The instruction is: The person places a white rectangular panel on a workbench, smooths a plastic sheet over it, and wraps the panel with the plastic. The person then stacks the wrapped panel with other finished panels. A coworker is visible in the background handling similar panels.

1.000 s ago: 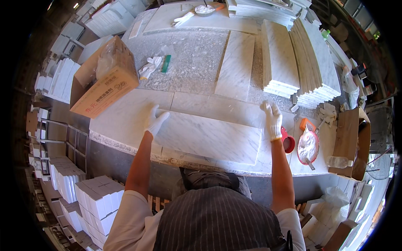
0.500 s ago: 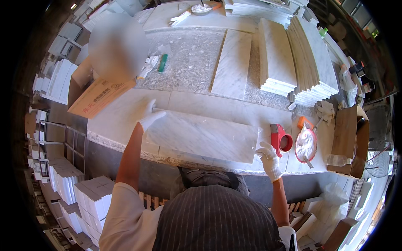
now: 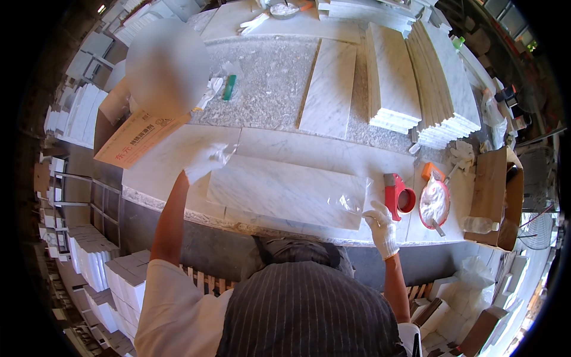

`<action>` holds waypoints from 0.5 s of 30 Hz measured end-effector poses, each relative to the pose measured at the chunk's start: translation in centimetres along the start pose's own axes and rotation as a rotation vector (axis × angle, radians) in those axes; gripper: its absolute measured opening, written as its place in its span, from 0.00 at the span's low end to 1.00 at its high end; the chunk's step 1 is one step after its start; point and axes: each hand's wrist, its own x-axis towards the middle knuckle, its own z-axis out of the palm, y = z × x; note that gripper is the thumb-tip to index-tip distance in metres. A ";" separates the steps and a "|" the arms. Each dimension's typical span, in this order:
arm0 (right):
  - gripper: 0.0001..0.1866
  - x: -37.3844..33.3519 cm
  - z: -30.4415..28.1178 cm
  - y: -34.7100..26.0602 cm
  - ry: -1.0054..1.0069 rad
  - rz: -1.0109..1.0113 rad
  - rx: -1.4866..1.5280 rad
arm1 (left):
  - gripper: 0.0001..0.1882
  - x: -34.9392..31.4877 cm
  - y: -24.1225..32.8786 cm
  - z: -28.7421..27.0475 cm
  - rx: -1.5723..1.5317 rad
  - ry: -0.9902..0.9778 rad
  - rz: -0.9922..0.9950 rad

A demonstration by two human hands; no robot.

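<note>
A long white-grey marble slab (image 3: 279, 187) lies in front of me along the near edge of the worktable. Clear plastic film (image 3: 346, 203) glints in wrinkles over its right end. My left hand (image 3: 205, 163), in a white knit glove, is closed on a shiny bit of film just off the slab's left end; its fingers are slightly blurred. At the right end, my gloved right hand (image 3: 382, 229) has its fingers bent together at the film beside the slab's corner. A red tape dispenser (image 3: 397, 195) stands just right of that hand.
To the right are a red bowl of white paste (image 3: 434, 203), an orange block (image 3: 432, 171), a plastic bottle (image 3: 480, 225) and a cardboard box (image 3: 491, 196). Slab stacks (image 3: 392, 83) stand behind. Across the table at left, a person is behind an open carton (image 3: 140, 137).
My left hand has moved left and slightly down, drawing in its fingers, with film now glinting beside it. The right hand stays at the slab's right end, where film wrinkles show more.
</note>
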 end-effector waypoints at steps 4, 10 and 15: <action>0.06 -0.4 0.7 -0.2 0.012 0.035 0.009 | 0.14 -4.1 -1.3 1.3 0.253 0.065 0.130; 0.06 -1.2 1.6 0.4 0.054 0.094 0.080 | 0.20 -7.4 6.0 3.5 -0.097 0.198 -0.407; 0.07 -1.2 1.6 -0.1 0.024 0.134 0.168 | 0.24 -9.9 1.3 1.7 0.780 0.086 0.045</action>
